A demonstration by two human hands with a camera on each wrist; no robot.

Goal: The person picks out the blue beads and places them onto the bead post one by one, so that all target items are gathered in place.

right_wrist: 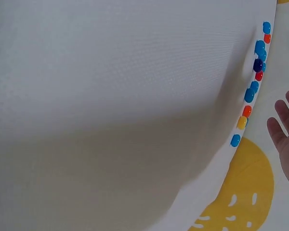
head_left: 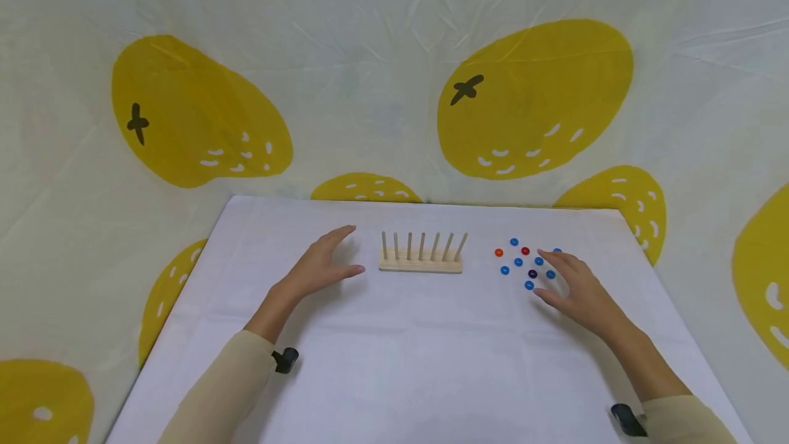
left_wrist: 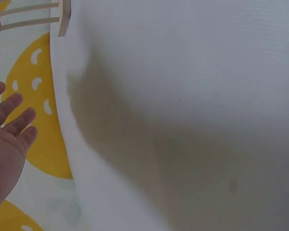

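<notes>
While left hand (head_left: 322,264) and right hand (head_left: 581,295) spread empty | beads (head_left: 533,274) looked light, hard, slippery | sides seemed best to pinch

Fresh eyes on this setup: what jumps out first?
Probably the big yellow fruit-like shapes printed on the cloth backdrop behind the white-covered table. Next, the wooden peg rack toward the table's far edge, between the two hands. Then the small, mostly blue beads scattered right of it, by the right hand.
</notes>
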